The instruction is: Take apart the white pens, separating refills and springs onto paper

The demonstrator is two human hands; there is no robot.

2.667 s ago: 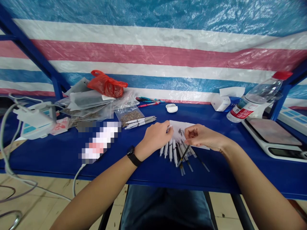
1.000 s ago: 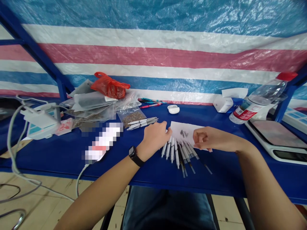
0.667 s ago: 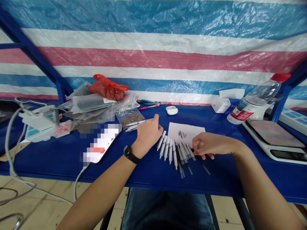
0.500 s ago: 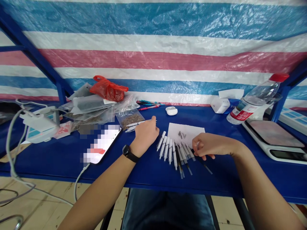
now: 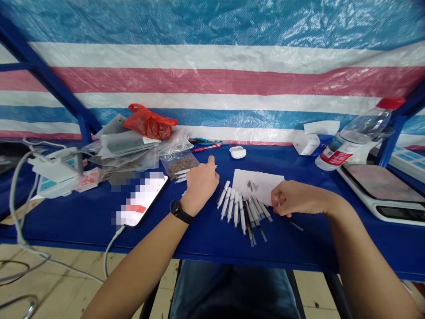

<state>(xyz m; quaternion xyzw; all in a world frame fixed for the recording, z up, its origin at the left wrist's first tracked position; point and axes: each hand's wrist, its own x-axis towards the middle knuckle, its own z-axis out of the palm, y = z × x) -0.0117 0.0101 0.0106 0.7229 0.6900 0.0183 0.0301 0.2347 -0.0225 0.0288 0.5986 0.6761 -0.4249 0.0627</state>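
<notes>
Head view: left hand (image 5: 201, 184) curled and narrow, just beside white pens (image 5: 183, 174) near the tabletop's (image 5: 206, 239) back edge; any grip on them impossible to tell. Right hand (image 5: 295, 198) narrowly pinched, whatever lies between the fingertips (image 5: 276, 200) too small to tell, just past a fan of plastic syringes (image 5: 241, 212) at mid-tabletop. Behind the syringes, a paper sheet (image 5: 265, 186) bearing small dark parts (image 5: 251, 185). Near the right edge, a digital scale (image 5: 378, 182).
</notes>
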